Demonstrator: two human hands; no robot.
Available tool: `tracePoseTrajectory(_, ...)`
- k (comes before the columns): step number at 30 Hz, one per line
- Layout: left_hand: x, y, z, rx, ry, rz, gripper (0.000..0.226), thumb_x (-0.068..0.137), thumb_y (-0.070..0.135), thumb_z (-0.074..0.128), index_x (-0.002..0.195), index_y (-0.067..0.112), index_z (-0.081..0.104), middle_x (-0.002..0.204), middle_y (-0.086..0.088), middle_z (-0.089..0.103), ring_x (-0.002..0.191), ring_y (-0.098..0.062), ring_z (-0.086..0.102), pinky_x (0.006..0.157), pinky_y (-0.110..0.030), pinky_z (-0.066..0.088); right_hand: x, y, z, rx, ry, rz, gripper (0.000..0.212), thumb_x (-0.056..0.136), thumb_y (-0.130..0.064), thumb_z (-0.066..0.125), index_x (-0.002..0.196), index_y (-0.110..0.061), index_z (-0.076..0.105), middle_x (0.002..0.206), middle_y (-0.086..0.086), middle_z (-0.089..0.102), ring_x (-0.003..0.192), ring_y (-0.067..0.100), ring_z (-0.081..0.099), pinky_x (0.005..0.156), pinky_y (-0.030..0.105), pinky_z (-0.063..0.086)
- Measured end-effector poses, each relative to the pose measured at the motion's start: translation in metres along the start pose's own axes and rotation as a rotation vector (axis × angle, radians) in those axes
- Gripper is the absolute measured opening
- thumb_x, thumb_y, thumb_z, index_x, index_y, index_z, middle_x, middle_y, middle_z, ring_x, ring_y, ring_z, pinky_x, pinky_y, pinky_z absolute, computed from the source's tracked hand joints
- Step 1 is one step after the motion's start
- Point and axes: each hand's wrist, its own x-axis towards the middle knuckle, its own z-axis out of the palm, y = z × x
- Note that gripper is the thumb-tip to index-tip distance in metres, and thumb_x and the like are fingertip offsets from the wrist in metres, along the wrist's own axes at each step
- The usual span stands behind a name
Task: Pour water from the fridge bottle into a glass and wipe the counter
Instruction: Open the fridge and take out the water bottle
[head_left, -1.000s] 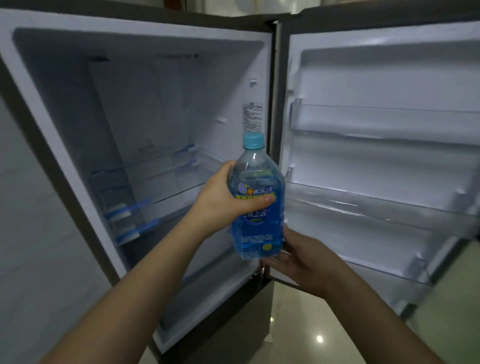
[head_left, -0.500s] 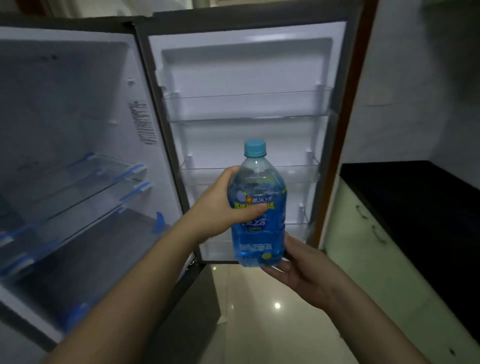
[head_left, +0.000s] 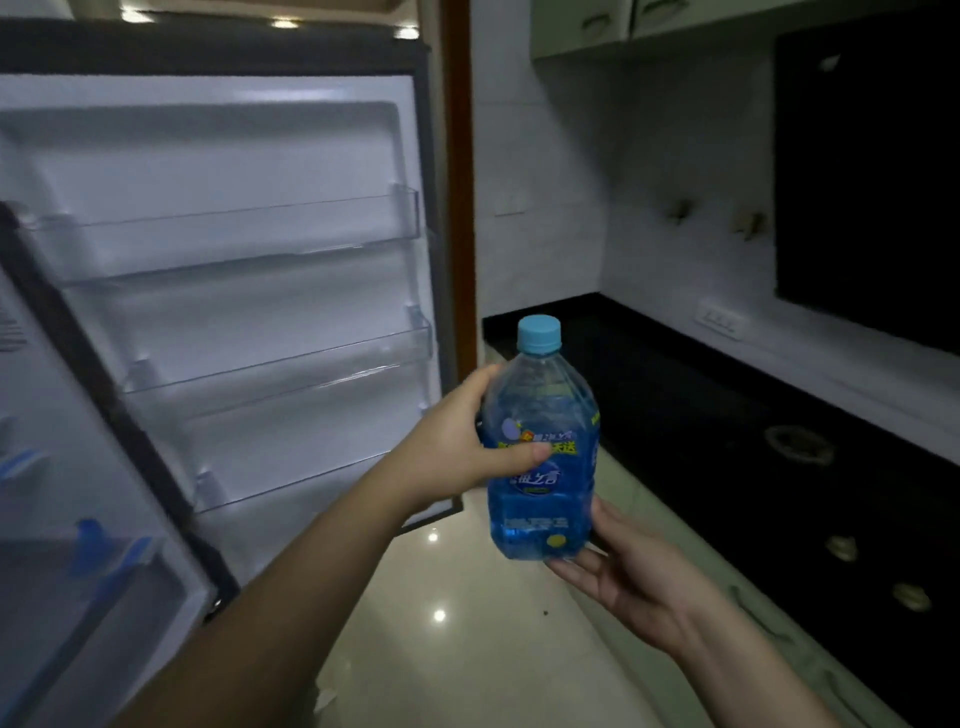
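Observation:
A clear plastic bottle (head_left: 543, 483) with a blue label and a light blue cap stands upright in mid-air, in front of me. My left hand (head_left: 457, 447) wraps around its middle, thumb across the label. Under the bottle's base lies my right hand (head_left: 623, 577), palm up and supporting it. To the right runs the black counter (head_left: 675, 405). No glass or cloth shows in this view.
The fridge door (head_left: 234, 249) stands wide open on the left, its clear door shelves bare. A gas hob (head_left: 800, 444) with knobs is set in the counter. Pale cabinet fronts (head_left: 769, 618) sit below it, a white tiled wall behind, and glossy floor (head_left: 441, 597) underfoot.
My view has swung to the right, from the fridge interior towards the counter. The bottle stays upright in the same two-handed hold and has travelled right with me.

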Motion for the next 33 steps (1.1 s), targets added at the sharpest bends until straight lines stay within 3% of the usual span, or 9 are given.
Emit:
tracePoseTrajectory(4, 0.015, 0.000, 0.027, -0.030, -0.141, 0.073, 0.072, 0.067, 0.030, 0.089, 0.125, 0.041, 0.048, 0.120, 0.011, 0.066, 0.111, -0.008, 0.064, 0.092, -0.036, 0.056, -0.024, 0.005, -0.025, 0.083, 0.119, -0.082, 0.040, 0.079, -0.021, 0.063, 0.118, -0.013, 0.065, 0.115, 0.013, 0.071, 0.096, 0.030, 0.071, 0.076, 0.040, 0.061)
tracePoseTrajectory(15, 0.027, 0.019, 0.134, -0.132, -0.492, 0.234, 0.087, 0.057, 0.047, 0.091, 0.132, 0.036, 0.051, 0.127, 0.007, 0.064, 0.120, -0.019, 0.060, 0.099, -0.049, 0.050, -0.117, 0.032, -0.086, 0.257, 0.390, -0.323, 0.043, 0.080, -0.021, 0.061, 0.122, -0.012, 0.060, 0.114, 0.012, 0.071, 0.093, 0.031, 0.072, 0.072, 0.037, 0.061)
tracePoseTrajectory(24, 0.024, 0.071, 0.261, -0.108, -0.740, 0.324, 0.078, 0.057, 0.047, 0.090, 0.126, 0.037, 0.054, 0.121, 0.010, 0.066, 0.114, -0.015, 0.064, 0.095, -0.046, 0.053, -0.206, 0.039, -0.165, 0.359, 0.554, -0.463, 0.043, 0.088, -0.021, 0.057, 0.129, -0.011, 0.057, 0.121, 0.014, 0.068, 0.109, 0.036, 0.065, 0.085, 0.042, 0.057)
tracePoseTrajectory(28, 0.018, 0.096, 0.327, -0.134, -0.825, 0.336, 0.075, 0.059, 0.041, 0.090, 0.126, 0.034, 0.056, 0.121, 0.007, 0.067, 0.114, -0.016, 0.064, 0.096, -0.048, 0.052, -0.252, 0.036, -0.206, 0.404, 0.608, -0.511, 0.045, 0.086, -0.022, 0.057, 0.129, -0.010, 0.057, 0.120, 0.013, 0.068, 0.110, 0.035, 0.065, 0.085, 0.041, 0.058)
tracePoseTrajectory(33, 0.010, 0.122, 0.407, -0.133, -0.912, 0.360, 0.075, 0.059, 0.037, 0.091, 0.126, 0.033, 0.056, 0.122, 0.008, 0.067, 0.116, -0.014, 0.063, 0.098, -0.046, 0.051, -0.302, 0.032, -0.258, 0.431, 0.673, -0.567, 0.032, 0.097, -0.021, 0.051, 0.127, -0.012, 0.059, 0.120, 0.010, 0.069, 0.109, 0.030, 0.067, 0.082, 0.036, 0.059)
